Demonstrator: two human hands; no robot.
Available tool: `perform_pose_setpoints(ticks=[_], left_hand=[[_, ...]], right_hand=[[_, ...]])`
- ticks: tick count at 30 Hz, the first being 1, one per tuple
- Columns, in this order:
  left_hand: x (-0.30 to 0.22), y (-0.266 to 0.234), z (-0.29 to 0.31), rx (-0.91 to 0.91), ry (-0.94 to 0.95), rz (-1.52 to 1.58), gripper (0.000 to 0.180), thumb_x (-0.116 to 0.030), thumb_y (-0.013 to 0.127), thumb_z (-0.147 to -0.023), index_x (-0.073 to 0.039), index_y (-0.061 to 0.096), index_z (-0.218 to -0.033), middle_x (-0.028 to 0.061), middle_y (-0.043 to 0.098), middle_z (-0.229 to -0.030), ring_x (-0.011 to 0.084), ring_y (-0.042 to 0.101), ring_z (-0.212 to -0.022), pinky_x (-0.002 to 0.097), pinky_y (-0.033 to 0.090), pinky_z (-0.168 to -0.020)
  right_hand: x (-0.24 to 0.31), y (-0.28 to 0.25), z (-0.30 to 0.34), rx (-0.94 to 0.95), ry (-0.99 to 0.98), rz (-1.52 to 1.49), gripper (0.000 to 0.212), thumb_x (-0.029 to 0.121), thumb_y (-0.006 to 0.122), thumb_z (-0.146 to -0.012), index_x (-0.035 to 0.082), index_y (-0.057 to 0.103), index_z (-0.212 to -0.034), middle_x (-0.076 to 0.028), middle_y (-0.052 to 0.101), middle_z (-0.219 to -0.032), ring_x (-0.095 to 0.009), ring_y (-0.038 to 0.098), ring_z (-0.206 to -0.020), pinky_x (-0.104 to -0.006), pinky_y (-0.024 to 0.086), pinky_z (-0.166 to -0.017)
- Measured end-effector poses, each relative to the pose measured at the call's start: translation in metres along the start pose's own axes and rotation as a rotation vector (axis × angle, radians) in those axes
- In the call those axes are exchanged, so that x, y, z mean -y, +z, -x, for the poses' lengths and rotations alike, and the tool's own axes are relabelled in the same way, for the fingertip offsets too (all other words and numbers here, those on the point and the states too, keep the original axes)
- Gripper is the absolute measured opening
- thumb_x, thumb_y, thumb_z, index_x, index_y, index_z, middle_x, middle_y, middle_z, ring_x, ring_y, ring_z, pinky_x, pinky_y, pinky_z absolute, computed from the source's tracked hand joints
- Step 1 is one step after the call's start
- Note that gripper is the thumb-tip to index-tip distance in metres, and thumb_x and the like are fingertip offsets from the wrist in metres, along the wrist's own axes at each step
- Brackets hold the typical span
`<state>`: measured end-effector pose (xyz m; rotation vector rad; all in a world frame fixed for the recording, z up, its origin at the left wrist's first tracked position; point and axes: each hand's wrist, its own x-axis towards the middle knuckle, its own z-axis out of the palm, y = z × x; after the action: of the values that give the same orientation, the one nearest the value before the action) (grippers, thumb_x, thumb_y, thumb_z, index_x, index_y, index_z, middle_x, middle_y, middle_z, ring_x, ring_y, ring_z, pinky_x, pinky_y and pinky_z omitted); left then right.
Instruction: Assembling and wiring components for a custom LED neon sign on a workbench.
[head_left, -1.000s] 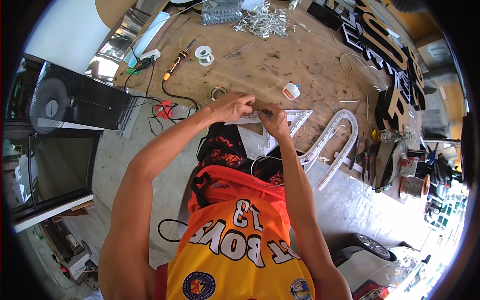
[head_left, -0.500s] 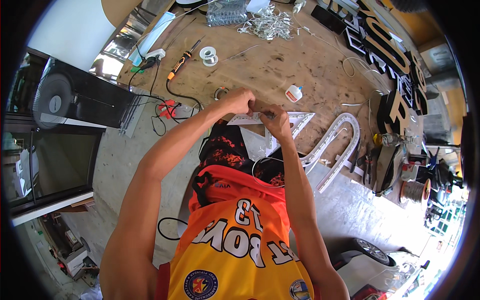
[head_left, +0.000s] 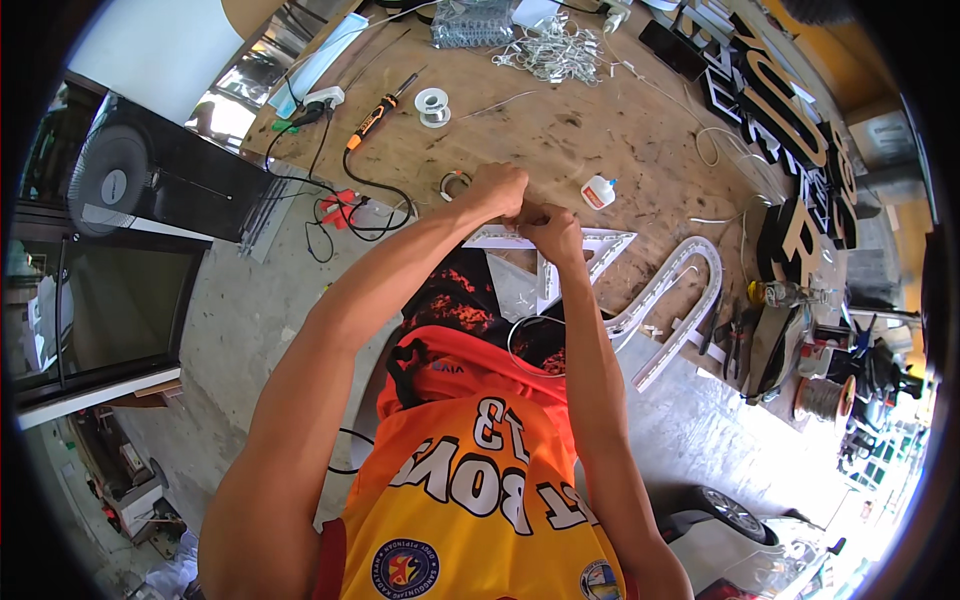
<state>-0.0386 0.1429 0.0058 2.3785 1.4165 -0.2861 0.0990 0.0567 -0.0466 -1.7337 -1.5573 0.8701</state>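
Note:
My left hand (head_left: 499,190) and my right hand (head_left: 556,238) meet over the near edge of the table, above a white triangular letter frame (head_left: 606,248) with a dotted strip along its face. Both hands are closed, fingertips pinched together, and whatever they pinch is too small or hidden to make out. Right of it lies a white U-shaped letter frame (head_left: 706,272) with the same kind of strip. A thin white wire (head_left: 513,345) loops over my lap by my right forearm. A roll of tape (head_left: 455,184) lies just beyond my left wrist.
Beyond my hands are a small white glue bottle (head_left: 598,192), an orange soldering iron (head_left: 374,122), a solder spool (head_left: 433,107) and a tangle of wired modules (head_left: 556,50). Dark letters (head_left: 790,215) stack up at right, near pliers (head_left: 737,330). A fan (head_left: 112,185) stands left.
The view has shifted slightly, moving the scene a little to the right. My left hand has come closer to my right; both stay pinched over the triangular frame.

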Motion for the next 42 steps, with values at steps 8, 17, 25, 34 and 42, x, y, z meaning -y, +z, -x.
perform_pose_setpoints(ticks=[8,17,25,34,42], left_hand=[[0.004,-0.002,0.011,-0.023,0.003,0.065,0.048,-0.023,0.09,-0.056,-0.001,0.074,-0.095,0.0176,0.074,-0.098,0.0322,0.072,-0.095,0.0426,0.058,-0.08],[0.018,0.013,0.014,0.083,-0.128,0.293,0.052,-0.026,0.091,-0.057,0.001,0.074,-0.098,0.02,0.073,-0.103,0.0345,0.071,-0.098,0.0446,0.057,-0.083],[0.014,0.012,0.021,0.056,-0.168,0.272,0.051,-0.029,0.091,-0.061,-0.001,0.074,-0.1,0.0198,0.072,-0.106,0.0348,0.07,-0.101,0.0437,0.057,-0.083],[0.011,0.008,0.023,0.064,-0.147,0.277,0.042,-0.023,0.088,-0.064,-0.005,0.075,-0.1,0.0167,0.073,-0.102,0.033,0.071,-0.097,0.0425,0.057,-0.082],[0.032,0.037,0.018,0.081,0.281,0.48,0.022,-0.009,0.074,-0.068,-0.018,0.079,-0.088,0.0093,0.075,-0.092,0.0263,0.071,-0.086,0.0396,0.055,-0.074]], right_hand=[[0.003,0.003,-0.007,-0.02,0.067,0.161,0.033,0.027,0.085,-0.067,0.004,0.077,-0.089,-0.012,0.074,-0.08,-0.023,0.073,-0.075,-0.0363,0.055,-0.071],[0.012,-0.003,-0.016,0.098,0.2,0.28,0.053,0.045,0.085,-0.062,0.004,0.076,-0.095,-0.024,0.073,-0.09,-0.038,0.072,-0.089,-0.0441,0.056,-0.081],[0.0,-0.007,-0.022,0.131,0.167,0.182,0.035,0.03,0.081,-0.069,0.002,0.077,-0.09,-0.016,0.073,-0.08,-0.024,0.071,-0.077,-0.0372,0.055,-0.073],[-0.023,-0.013,-0.007,0.064,0.035,-0.185,0.025,0.015,0.071,-0.081,0.0,0.074,-0.102,-0.01,0.073,-0.087,-0.016,0.066,-0.073,-0.0304,0.053,-0.072],[-0.015,-0.034,0.041,-0.427,0.015,-0.251,0.021,0.011,0.068,-0.084,-0.002,0.073,-0.098,-0.012,0.072,-0.081,-0.016,0.065,-0.072,-0.0296,0.052,-0.07]])
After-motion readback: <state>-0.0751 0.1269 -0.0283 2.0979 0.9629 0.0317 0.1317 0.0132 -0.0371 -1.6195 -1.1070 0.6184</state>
